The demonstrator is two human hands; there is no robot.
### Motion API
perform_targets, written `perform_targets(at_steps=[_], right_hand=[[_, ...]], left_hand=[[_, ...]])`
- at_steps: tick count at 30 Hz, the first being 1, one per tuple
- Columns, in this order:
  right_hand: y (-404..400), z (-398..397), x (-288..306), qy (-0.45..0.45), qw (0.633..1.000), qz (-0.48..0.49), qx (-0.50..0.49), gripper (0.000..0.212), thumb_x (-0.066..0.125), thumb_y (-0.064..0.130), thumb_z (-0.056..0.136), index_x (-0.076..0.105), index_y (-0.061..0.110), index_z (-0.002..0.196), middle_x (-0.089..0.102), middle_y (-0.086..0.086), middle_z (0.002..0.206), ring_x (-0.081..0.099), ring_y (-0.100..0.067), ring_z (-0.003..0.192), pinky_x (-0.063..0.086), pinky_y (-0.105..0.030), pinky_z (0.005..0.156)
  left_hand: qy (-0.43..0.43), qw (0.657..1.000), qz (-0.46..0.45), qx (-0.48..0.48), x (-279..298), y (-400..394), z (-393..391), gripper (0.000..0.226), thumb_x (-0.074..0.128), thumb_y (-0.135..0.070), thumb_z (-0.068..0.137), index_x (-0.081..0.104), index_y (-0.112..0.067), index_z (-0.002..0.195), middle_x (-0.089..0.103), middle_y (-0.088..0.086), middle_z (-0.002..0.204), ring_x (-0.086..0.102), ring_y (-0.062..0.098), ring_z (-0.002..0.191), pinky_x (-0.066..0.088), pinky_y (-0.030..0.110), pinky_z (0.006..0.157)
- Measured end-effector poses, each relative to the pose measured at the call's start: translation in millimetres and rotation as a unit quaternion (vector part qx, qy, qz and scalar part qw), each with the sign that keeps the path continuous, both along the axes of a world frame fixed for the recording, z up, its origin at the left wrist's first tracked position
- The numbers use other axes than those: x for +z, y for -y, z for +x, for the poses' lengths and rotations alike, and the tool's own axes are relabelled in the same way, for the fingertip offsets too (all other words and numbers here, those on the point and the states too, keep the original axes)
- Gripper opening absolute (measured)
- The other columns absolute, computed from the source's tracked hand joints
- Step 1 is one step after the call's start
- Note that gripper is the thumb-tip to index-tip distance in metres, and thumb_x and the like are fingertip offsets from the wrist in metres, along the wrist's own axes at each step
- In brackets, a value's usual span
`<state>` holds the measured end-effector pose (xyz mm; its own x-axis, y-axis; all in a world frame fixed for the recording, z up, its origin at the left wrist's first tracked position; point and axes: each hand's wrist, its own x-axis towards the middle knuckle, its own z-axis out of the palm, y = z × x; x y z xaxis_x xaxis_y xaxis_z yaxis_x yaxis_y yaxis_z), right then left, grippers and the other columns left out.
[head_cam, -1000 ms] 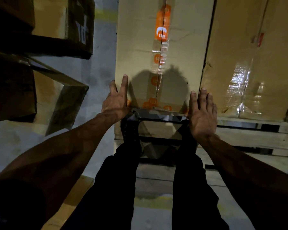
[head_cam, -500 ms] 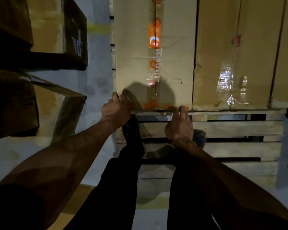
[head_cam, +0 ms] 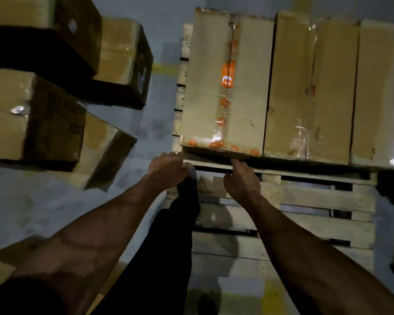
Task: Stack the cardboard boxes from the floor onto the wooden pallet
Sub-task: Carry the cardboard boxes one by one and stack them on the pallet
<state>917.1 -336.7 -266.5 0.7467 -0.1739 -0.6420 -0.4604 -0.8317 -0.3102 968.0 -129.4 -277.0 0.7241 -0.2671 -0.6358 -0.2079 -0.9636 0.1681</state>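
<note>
- Slats of the wooden pallet are being left bare nearest the person, with dark gaps showing between them and a dark trouser leg and shoe standing at the pallet's near left corner.
- Just beyond, the near bottom edge of the taped cardboard box is being touched by both hands: the left hand is being held at its near left corner and the right hand under its near edge, fingers curled; whether the edge is actually being gripped cannot be told.
- This box is being kept at the pallet's far left corner, touching two more boxes in a row to its right.
- Orange logo tape is being shown along the taped box's top seam and near edge; its lettering cannot be read.
- A strip of grey floor is being left open between the pallet and the floor boxes stacked at left; dark printing on their sides is blurred.
</note>
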Motion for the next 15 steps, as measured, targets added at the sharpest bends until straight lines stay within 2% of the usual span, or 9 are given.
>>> perform_targets(at_steps=[3,7,15], right_hand=[[-4,-31,23,0.035,0.999,-0.001,-0.003,0.051,0.053,0.023,0.094,0.044,0.014,0.144,0.05,-0.013,0.143,0.047,-0.033,0.129,0.042,-0.042,0.103],[-10,-119,64,0.088,0.996,0.016,-0.007,0.053,0.052,0.028,0.096,0.042,0.014,0.146,0.05,-0.011,0.144,0.047,-0.033,0.13,0.044,-0.042,0.102],[-28,-317,173,0.141,0.987,0.072,-0.022,0.059,0.053,0.035,0.094,0.039,0.016,0.149,0.045,-0.009,0.15,0.046,-0.032,0.132,0.043,-0.045,0.105]], left_hand=[[-0.018,0.999,-0.006,0.036,29,-4,-35,0.053,0.049,-0.044,0.1,0.046,-0.011,0.141,0.056,0.015,0.137,0.054,0.035,0.121,0.047,0.043,0.097],[0.049,0.996,-0.036,0.067,83,-7,-123,0.054,0.047,-0.043,0.101,0.044,-0.01,0.144,0.053,0.016,0.143,0.05,0.037,0.129,0.043,0.045,0.105],[0.119,0.982,-0.105,0.101,226,-5,-330,0.048,0.048,-0.042,0.1,0.046,-0.016,0.141,0.062,0.012,0.132,0.058,0.031,0.118,0.048,0.04,0.091]])
